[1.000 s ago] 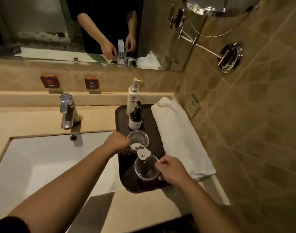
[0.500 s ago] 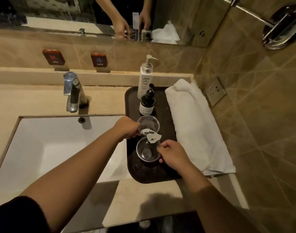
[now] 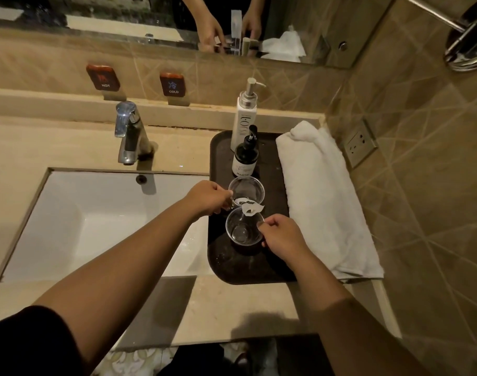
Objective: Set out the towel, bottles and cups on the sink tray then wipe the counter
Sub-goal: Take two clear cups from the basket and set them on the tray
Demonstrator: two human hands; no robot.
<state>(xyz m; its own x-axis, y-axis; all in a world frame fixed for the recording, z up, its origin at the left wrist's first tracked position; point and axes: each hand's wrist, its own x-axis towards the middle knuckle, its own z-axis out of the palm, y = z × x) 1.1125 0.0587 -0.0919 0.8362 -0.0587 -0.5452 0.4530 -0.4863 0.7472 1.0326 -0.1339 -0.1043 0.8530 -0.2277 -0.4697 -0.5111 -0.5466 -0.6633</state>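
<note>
Paper tag lower, onto near cup

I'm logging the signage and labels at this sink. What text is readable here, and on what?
"HOT": red plaque on the wall.
"COLD": blue-marked plaque beside it; each also carries a symbol or character I cannot make out.
White pump bottle: vertical lettering, too blurred to read.
Dark pump bottle: label too small to read.
Paper tags on the cups: print unreadable.
</note>
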